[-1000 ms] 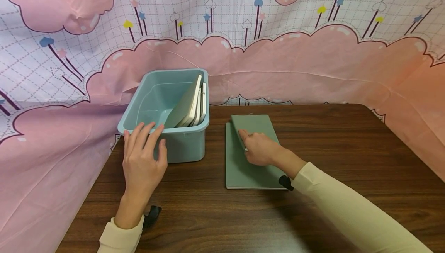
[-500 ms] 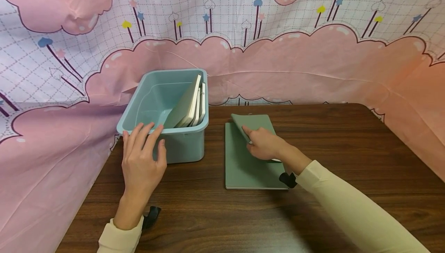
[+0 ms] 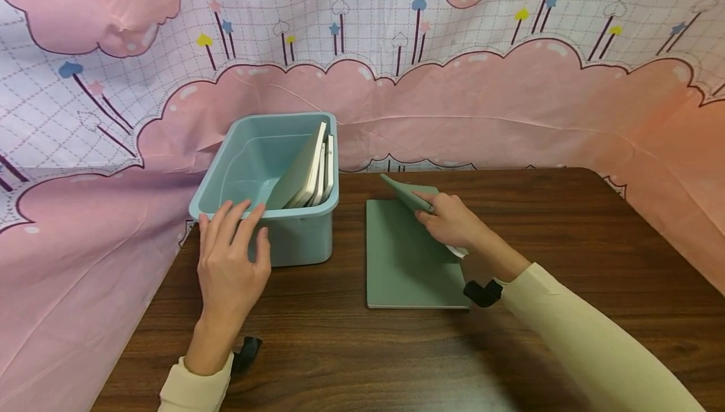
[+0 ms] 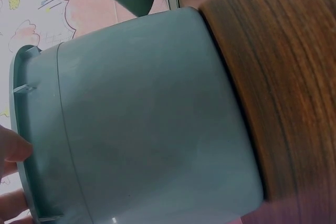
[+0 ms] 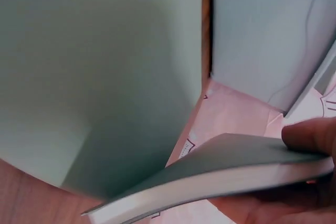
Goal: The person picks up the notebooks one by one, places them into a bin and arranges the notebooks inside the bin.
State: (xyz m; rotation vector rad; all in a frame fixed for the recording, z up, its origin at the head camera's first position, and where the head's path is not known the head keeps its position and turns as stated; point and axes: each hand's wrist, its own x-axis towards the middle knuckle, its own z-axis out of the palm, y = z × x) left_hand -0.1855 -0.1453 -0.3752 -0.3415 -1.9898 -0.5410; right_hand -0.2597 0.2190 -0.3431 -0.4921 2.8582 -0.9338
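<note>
In the head view my right hand (image 3: 453, 220) grips a green notebook (image 3: 416, 195) by its near side, tilted with its left edge raised. Its white page edges show in the right wrist view, between thumb and fingers (image 5: 307, 135). Another green notebook (image 3: 396, 267) lies flat on the table below it. At the left, my left hand (image 3: 232, 273) rests its loosely extended fingers on the front rim of a light blue plastic bin (image 3: 297, 236). Several notebooks (image 3: 300, 173) lean against the bin's right wall.
The wooden table (image 3: 351, 355) carries the bin and notebooks. A pink and white patterned curtain (image 3: 481, 110) hangs along the back and sides. Black wrist straps (image 3: 484, 292) stick out at both sleeves.
My right hand has lifted the upper notebook's left edge off the lower one and moved it right and slightly up, tilting it more. My left hand has stayed at the bin rim.
</note>
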